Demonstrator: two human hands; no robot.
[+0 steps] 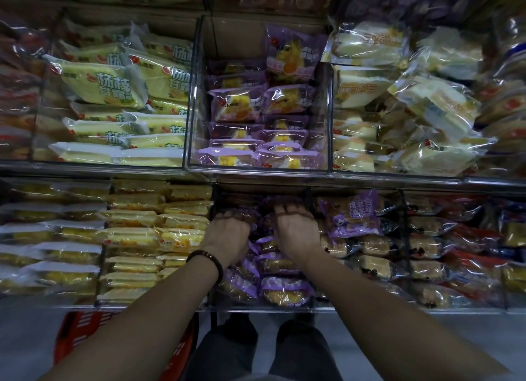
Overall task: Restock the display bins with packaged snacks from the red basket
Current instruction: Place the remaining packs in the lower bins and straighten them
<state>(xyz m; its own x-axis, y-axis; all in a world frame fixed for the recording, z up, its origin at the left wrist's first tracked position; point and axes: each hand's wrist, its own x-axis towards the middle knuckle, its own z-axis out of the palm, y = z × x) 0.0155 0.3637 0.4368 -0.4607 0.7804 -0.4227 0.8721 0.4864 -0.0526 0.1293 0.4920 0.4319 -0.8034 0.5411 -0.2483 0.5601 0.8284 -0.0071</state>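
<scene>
Gripped purple packets [264, 218] at 12 o'clock in the lower bin [284, 309] with left hand [230, 232] and right hand [297, 229]; likely needed sliding back flat, rows kept even.

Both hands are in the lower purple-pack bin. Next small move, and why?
Likely push the rear purple packs down flat: left hand and right hand both have bent fingers on them at the back of the bin, where packs lie jumbled. Grip unclear.
</scene>
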